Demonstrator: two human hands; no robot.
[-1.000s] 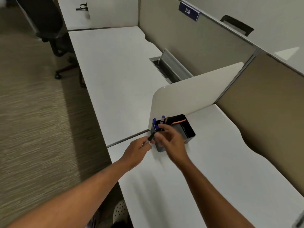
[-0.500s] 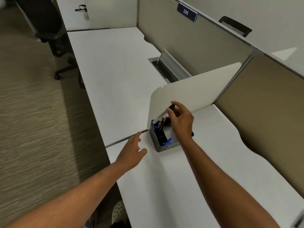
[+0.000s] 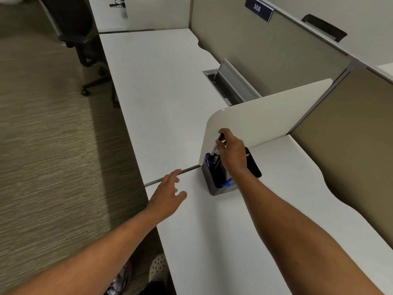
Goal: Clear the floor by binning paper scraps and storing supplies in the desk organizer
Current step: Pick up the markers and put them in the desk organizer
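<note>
The right hand (image 3: pixel 232 153) is pinching a black pen (image 3: pixel 217 148) upright over the grey desk organizer (image 3: pixel 214 189), hiding its middle; the left hand (image 3: pixel 168 193) is hovering open.

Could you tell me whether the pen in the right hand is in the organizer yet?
Partly in: the right hand holds the pen upright, lower end inside the organizer.

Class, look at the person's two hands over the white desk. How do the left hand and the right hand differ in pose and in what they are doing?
1. The right hand pinches a dark pen; the left hand holds nothing.
2. The right hand is over the desk organizer, lowering the pen in; the left hand is apart from it, near the desk edge.
3. The right hand's fingers are curled; the left hand's are spread open.

Both are bare and reach forward over the same desk.
</note>
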